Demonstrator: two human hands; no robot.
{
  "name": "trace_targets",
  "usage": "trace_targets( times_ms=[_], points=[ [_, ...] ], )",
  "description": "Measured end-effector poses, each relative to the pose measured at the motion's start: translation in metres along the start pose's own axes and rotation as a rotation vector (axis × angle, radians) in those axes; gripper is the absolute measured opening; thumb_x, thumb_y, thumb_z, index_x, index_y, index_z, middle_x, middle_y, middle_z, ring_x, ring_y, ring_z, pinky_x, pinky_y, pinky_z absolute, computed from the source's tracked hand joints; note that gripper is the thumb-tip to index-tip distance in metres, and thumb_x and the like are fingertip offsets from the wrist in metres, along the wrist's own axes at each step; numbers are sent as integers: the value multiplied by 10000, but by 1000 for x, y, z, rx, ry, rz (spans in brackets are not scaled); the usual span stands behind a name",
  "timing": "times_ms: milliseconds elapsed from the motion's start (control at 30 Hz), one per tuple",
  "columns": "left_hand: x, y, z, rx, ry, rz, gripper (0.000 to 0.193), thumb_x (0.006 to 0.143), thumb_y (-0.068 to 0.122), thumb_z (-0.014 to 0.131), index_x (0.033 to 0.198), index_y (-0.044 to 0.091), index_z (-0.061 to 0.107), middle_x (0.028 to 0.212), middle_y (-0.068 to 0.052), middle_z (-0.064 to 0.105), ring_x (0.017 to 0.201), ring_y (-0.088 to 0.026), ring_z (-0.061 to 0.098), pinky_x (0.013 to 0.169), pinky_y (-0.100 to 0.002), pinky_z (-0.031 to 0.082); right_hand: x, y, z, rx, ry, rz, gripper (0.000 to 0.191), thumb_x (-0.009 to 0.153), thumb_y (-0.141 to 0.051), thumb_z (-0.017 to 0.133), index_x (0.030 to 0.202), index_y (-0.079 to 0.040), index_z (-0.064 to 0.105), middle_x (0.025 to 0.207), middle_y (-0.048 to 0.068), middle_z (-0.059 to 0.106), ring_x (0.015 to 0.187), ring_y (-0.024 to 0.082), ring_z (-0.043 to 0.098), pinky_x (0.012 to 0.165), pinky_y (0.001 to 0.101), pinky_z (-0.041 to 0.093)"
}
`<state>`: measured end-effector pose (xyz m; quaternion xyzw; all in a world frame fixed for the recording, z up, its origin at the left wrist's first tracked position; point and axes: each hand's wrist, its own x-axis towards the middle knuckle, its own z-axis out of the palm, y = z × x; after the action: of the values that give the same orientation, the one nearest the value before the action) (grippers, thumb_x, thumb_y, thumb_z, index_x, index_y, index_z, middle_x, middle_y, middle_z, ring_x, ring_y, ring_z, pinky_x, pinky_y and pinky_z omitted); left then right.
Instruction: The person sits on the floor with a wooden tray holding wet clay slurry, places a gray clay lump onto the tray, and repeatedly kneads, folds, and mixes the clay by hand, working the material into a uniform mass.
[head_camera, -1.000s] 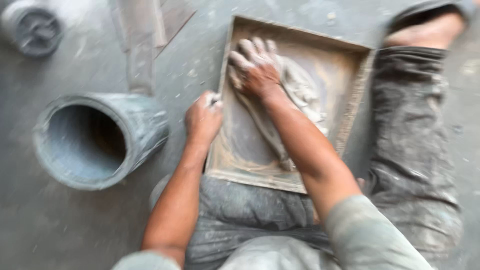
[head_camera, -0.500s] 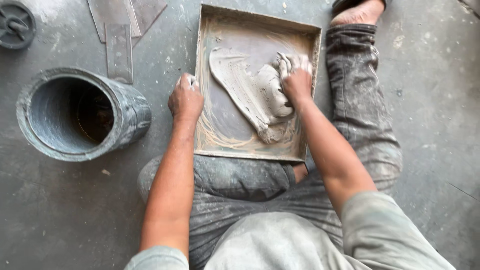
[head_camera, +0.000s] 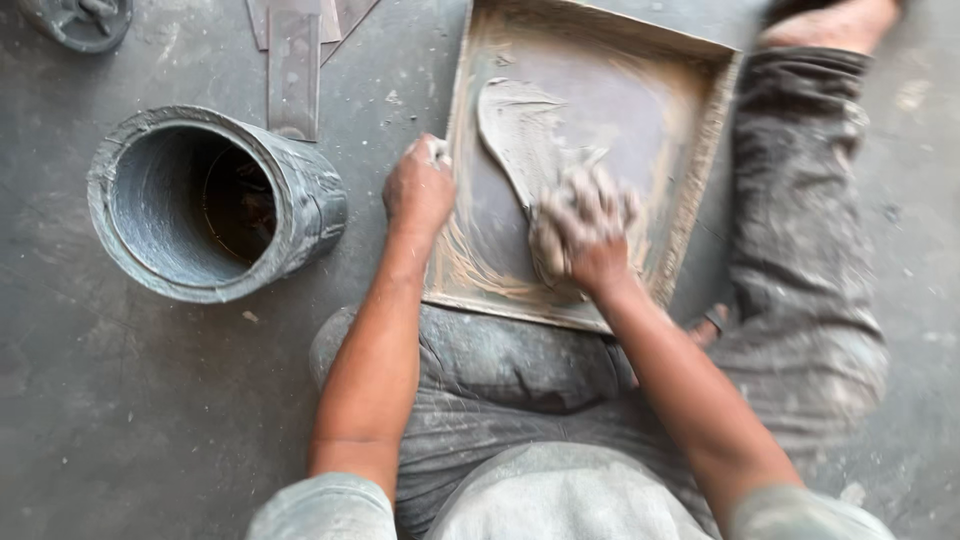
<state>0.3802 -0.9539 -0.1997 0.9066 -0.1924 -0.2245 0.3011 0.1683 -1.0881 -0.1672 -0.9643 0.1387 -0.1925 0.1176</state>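
Observation:
A square, shallow tray (head_camera: 700, 150) smeared with wet grey clay lies on the floor between my legs. My left hand (head_camera: 418, 188) grips the tray's left rim. My right hand (head_camera: 590, 232), coated in clay, is closed around a lump of grey clay (head_camera: 548, 250) near the tray's front edge. A smear of clay (head_camera: 512, 130) trails from the lump toward the tray's far left part.
A grey cylindrical pipe mould (head_camera: 215, 205) lies on its side to the left, its mouth facing me. Flat metal strips (head_camera: 293, 65) lie behind it, and a round dark object (head_camera: 82, 20) sits at the top left corner. My right leg (head_camera: 800, 230) stretches along the tray's right side.
My right hand has dragged the clay from the tray's far side toward me, gathering it into a lump at the front. The left hand stays on the rim.

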Motion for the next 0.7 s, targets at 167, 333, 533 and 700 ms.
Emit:
trace_targets(
  times_ms=[167,333,533,700],
  points=[
    [4,-14,6,-26,9,64,170,908,157,660,1061,89,694,1069,-154,724,994,-405,676,836,-484,528,119,53,106,30,27,37,410,1021,-292,594,1366,-91,690,1473,119,568,1404,386,450,1184,549,332],
    [9,-20,7,-74,4,37,168,890,177,695,1044,111,715,1050,-147,732,996,-390,685,844,-472,536,184,61,119,61,-151,20,331,1024,-361,620,1240,-127,710,1305,154,591,1224,395,507,1045,559,404],
    [4,-14,11,-48,79,28,200,904,226,696,1082,145,735,1087,-124,732,1012,-378,678,859,-469,533,97,-21,71,-12,-404,-95,376,816,-388,728,1092,-133,718,1222,201,559,1116,433,499,897,580,422],
    [-2,-20,18,-61,196,126,254,914,235,687,1151,161,738,1151,-111,720,1036,-369,676,867,-450,534,-13,-15,0,166,-391,-490,293,792,-304,754,1065,-205,712,1261,82,598,1236,317,560,1053,534,489]
  ],
)
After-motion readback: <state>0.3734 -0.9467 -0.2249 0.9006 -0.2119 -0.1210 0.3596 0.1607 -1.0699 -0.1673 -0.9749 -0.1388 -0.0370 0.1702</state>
